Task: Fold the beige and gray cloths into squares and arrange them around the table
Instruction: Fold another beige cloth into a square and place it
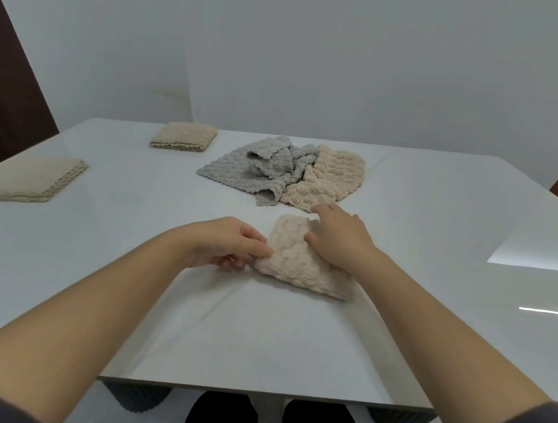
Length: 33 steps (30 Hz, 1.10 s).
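Beige bubble-textured cloth (303, 265) lies folded, thick and puffy.

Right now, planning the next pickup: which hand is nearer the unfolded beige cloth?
Right. The right hand rests on the folded beige cloth, fingertips almost at the unfolded beige cloth's edge; the left hand pinches the folded cloth's left edge, farther off.

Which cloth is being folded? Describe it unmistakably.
On the white table, look nearer than the crumpled pile. The small beige cloth there is pinched by the left hand, with the right hand on top. The nearer folded cloth and farther folded cloth at left lie untouched.
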Tool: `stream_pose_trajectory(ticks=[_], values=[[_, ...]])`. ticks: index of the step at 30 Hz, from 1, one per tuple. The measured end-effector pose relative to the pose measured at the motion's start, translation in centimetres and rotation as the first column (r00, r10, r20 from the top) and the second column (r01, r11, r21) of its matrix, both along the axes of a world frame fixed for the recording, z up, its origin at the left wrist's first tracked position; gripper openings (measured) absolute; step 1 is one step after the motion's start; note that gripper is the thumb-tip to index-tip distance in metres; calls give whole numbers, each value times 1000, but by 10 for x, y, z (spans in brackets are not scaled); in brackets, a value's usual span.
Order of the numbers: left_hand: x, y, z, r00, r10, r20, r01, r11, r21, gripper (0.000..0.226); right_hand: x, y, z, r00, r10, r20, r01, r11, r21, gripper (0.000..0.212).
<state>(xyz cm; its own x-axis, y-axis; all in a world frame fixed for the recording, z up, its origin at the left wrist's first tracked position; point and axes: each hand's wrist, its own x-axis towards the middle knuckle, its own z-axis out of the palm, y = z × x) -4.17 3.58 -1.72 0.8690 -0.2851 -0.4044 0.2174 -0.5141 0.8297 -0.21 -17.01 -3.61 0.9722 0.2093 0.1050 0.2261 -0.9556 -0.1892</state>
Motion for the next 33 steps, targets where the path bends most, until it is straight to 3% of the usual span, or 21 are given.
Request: stream_pose_trajectory(ticks=[2,6,12,21,29,31,33], values=[[-3,-6,1,998,6,-59,-6,1000,-3,12,-5,3,-11,1000,2,-29,-2,1000,28,44],[-5,-18,1,998,62,1,-62,994,-93,20,-10,-3,-23,997,-9,-77,12,999,36,50],[-9,-17,-3,997,61,43,-61,998,-11,24,-8,0,-28,999,-24,-48,26,999,38,50],[-16,9,-8,934,333,131,-333,943,-24,18,6,36,-28,999,36,3,-36,991,130,45],[-22,22,-19,897,434,87,-437,899,24,56,5,44,-27,993,113,13,-113,953,280,45],[-22,21,-18,860,478,178,-499,860,105,59,2,41,-23,986,153,62,-165,904,394,41],[-20,18,-17,800,419,429,-541,813,214,57,-2,37,-17,980,126,155,-191,817,544,37]])
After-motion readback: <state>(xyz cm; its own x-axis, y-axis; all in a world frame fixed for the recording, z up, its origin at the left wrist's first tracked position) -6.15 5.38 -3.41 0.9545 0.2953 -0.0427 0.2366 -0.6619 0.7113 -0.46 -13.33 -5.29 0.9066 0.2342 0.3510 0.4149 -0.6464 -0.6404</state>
